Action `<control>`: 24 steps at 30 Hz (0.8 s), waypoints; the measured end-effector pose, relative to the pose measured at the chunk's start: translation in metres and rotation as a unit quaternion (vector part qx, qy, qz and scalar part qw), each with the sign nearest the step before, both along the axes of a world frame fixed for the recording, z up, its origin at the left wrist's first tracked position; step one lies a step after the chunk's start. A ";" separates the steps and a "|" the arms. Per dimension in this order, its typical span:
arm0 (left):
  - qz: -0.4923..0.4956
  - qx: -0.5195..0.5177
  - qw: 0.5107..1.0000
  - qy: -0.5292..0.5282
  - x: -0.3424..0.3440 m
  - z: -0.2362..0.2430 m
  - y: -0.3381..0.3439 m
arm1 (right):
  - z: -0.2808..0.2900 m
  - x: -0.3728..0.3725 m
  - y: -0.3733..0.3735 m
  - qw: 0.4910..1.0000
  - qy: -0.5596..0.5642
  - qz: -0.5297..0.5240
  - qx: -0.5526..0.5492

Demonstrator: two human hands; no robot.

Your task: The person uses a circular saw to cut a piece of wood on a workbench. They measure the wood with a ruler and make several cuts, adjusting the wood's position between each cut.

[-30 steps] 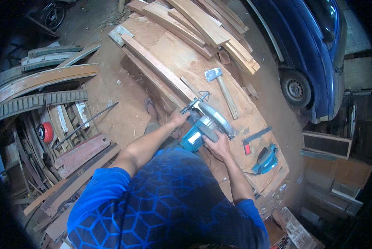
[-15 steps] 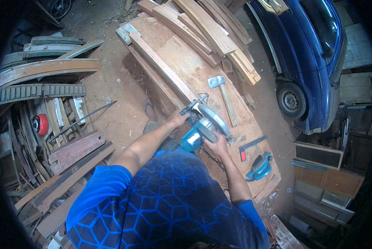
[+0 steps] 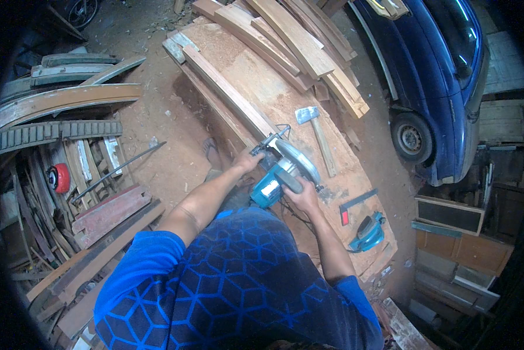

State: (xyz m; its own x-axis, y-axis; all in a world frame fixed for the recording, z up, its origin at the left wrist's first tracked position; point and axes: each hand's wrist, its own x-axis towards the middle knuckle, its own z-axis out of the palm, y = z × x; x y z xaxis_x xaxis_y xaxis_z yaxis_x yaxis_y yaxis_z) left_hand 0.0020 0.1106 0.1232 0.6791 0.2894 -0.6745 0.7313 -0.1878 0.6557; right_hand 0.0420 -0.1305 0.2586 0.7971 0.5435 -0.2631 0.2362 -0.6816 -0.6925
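Observation:
A teal circular saw (image 3: pixel 266 188) with a silver blade guard sits at the near end of a long, squared wooden beam (image 3: pixel 230 90). My right hand (image 3: pixel 301 193) is wrapped round the saw's dark rear handle. At the front of the saw, beside the beam, my left hand (image 3: pixel 248 159) grips the saw's front part; its fingertips are partly hidden. The blade itself is hidden under the guard. The beam runs away from me along the left edge of a sawdust-covered workbench (image 3: pixel 238 58).
Right of the saw lie a hatchet (image 3: pixel 322 143), a try square (image 3: pixel 358 205) and a teal power planer (image 3: pixel 368 233). Planks (image 3: pixel 291 38) are stacked at the bench's far right. Scrap timber (image 3: pixel 110 216) covers the left floor. A blue car (image 3: pixel 419 87) stands at right.
The circular saw has shifted slightly forward along the beam, both hands moving with it. The rest of the scene has shifted only slightly with the view.

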 end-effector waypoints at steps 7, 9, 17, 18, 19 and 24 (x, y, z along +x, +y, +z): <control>0.009 -0.001 1.000 -0.011 0.003 0.001 0.008 | 0.005 0.005 0.011 1.000 0.027 0.010 -0.002; 0.007 0.010 1.000 0.000 0.004 -0.004 0.004 | 0.010 0.005 0.012 1.000 0.026 -0.003 0.003; 0.018 -0.203 0.979 -0.006 0.006 0.013 -0.044 | 0.062 0.004 -0.008 0.995 -0.001 -0.035 -0.091; 0.012 -0.174 0.984 0.028 0.012 0.045 -0.035 | 0.067 0.004 -0.006 0.996 -0.012 -0.039 -0.079; 0.008 -0.171 0.985 -0.002 0.017 0.032 -0.033 | 0.074 0.007 0.001 0.996 -0.016 -0.041 -0.076; 0.073 0.009 0.989 -0.126 0.044 0.020 0.018 | 0.095 0.033 0.071 0.996 -0.074 -0.022 -0.042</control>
